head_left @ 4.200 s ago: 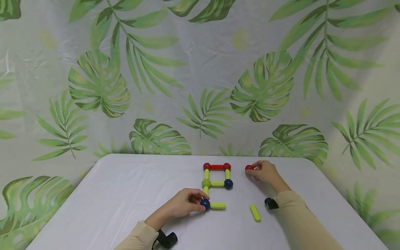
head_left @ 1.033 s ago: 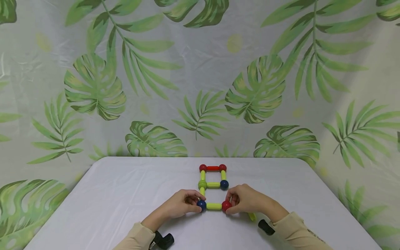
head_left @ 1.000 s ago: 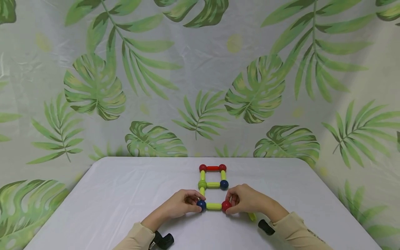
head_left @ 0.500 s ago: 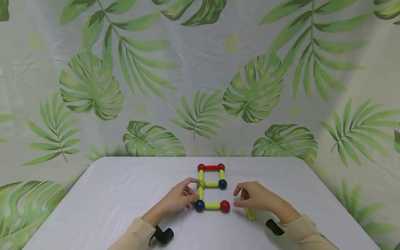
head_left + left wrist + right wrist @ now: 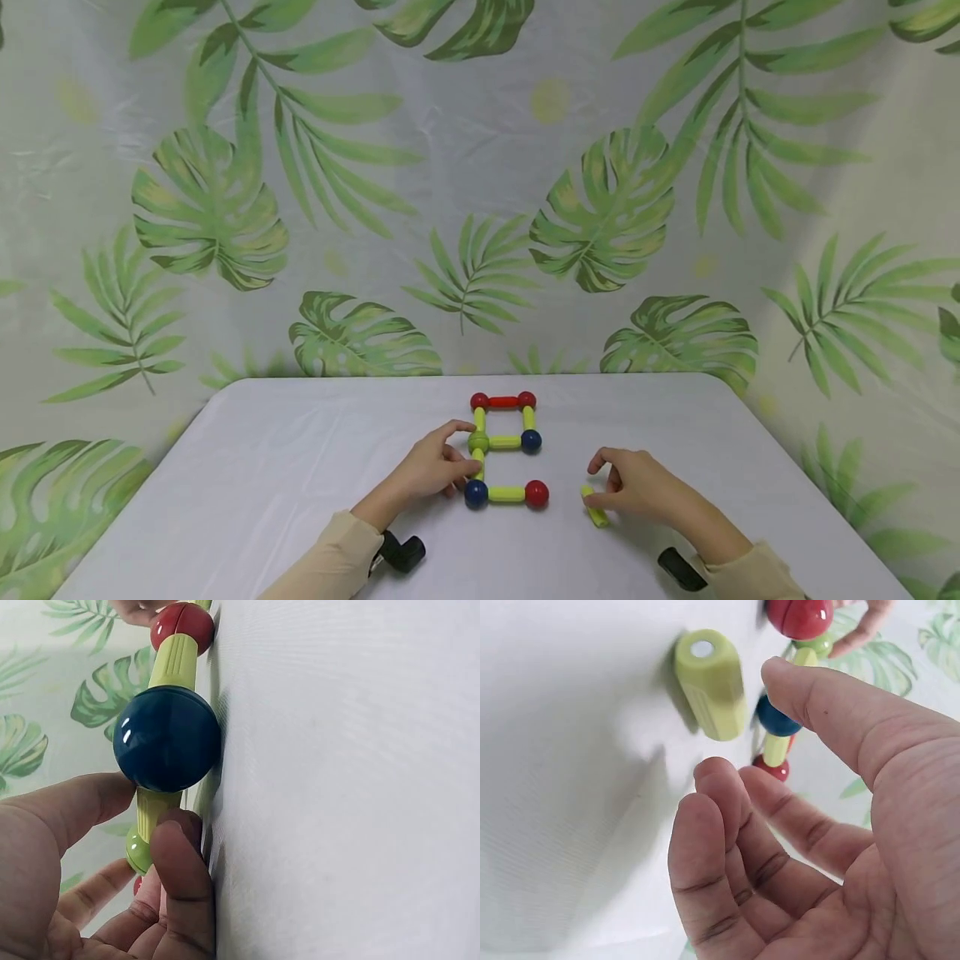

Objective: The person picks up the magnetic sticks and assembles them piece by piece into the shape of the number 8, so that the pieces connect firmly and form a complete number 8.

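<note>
On the white table lies a figure of magnetic rods and balls, with red balls [image 5: 479, 402] at its far end. My left hand [image 5: 429, 464] is at its left side, index fingertip at the green ball [image 5: 478, 442]. In the left wrist view, thumb and fingers curl about the yellow-green rod [image 5: 154, 813] beside the blue ball [image 5: 166, 739]. My right hand [image 5: 637, 483] hovers at a loose yellow-green rod [image 5: 596, 514], thumb and fingers spread apart. In the right wrist view, that loose rod [image 5: 712, 686] lies beyond the fingertips, its end showing a silvery disc.
The near row of the figure ends in a red ball [image 5: 536, 494], left of the loose rod. A second blue ball [image 5: 531, 442] sits at the middle row's right end. A leaf-patterned curtain [image 5: 480, 208] hangs behind the table [image 5: 300, 467].
My right hand set the red ball at the near rod's end, let go, then moved right to the loose rod. My left hand shifted from the near blue ball up to the rod beyond it.
</note>
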Available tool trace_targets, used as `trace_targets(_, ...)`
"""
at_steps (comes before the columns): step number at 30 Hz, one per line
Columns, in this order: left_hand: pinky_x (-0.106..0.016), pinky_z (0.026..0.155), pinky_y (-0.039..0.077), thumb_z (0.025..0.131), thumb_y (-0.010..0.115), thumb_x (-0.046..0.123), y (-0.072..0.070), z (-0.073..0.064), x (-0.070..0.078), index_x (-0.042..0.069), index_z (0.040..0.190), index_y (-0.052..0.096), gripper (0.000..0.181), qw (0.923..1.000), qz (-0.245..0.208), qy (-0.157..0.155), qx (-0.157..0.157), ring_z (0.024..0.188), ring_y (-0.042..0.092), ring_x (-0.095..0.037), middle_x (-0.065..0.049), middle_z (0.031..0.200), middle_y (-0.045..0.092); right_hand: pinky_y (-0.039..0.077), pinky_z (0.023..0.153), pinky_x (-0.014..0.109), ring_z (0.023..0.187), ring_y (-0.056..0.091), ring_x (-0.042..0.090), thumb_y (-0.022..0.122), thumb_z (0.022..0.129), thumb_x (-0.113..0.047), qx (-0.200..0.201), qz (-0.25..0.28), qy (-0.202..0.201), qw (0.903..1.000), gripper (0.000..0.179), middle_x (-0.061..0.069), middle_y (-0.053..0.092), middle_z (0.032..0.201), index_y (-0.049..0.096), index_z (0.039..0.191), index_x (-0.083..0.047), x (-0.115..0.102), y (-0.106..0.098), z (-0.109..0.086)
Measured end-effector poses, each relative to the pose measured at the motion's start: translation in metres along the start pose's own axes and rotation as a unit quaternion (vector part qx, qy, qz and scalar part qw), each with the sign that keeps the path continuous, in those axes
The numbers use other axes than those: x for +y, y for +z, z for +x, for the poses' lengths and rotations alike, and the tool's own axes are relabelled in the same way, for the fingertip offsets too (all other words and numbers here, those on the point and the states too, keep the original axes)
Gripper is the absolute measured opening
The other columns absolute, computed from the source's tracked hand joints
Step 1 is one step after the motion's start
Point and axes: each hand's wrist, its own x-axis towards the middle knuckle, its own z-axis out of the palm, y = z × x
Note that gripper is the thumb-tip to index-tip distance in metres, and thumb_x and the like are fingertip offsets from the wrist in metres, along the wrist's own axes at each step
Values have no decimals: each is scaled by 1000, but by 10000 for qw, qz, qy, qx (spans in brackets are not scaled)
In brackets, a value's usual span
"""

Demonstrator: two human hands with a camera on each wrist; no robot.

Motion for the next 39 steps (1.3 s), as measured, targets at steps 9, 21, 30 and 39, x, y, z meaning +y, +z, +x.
trace_targets(9, -29, 58, 52, 96, 82, 25, 1, 4, -1, 14, 149, 56, 60, 9999, -48, -122, 47, 58, 62, -13, -2, 81, 75, 42, 57, 24, 62, 54, 13, 88, 88, -24, -31, 243, 39, 9997, 36, -1, 59, 71, 66, 110, -6, 5, 5, -6)
trace_targets(21, -28, 59, 55, 96, 82, 24, 3, 4, 0, 16, 149, 57, 60, 9997, -132, -194, 111, 58, 63, -12, -4, 80, 75, 44, 55, 25, 60, 56, 14, 87, 88, -23, -52, 424, 134, 9990, 25, -2, 60, 69, 69, 99, -8, 10, 12, -6)
trace_targets(30, -28, 59, 54, 96, 83, 24, 5, 1, 0, 18, 150, 57, 60, 9995, -129, -230, 189, 59, 62, -12, -5, 81, 74, 44, 54, 26, 58, 56, 13, 84, 89, -23, 263, 690, 456, 9962, 24, -1, 61, 68, 71, 101, -6, 10, 13, 0)
trace_targets(39, -28, 60, 52, 96, 83, 24, 6, 0, 0, 18, 149, 57, 60, 9994, -137, -227, 222, 59, 61, -12, -4, 79, 73, 44, 56, 28, 58, 57, 14, 85, 91, -29, 787, 1008, 1048, 9862, 28, 0, 64, 71, 74, 104, -7, 0, 16, 15)
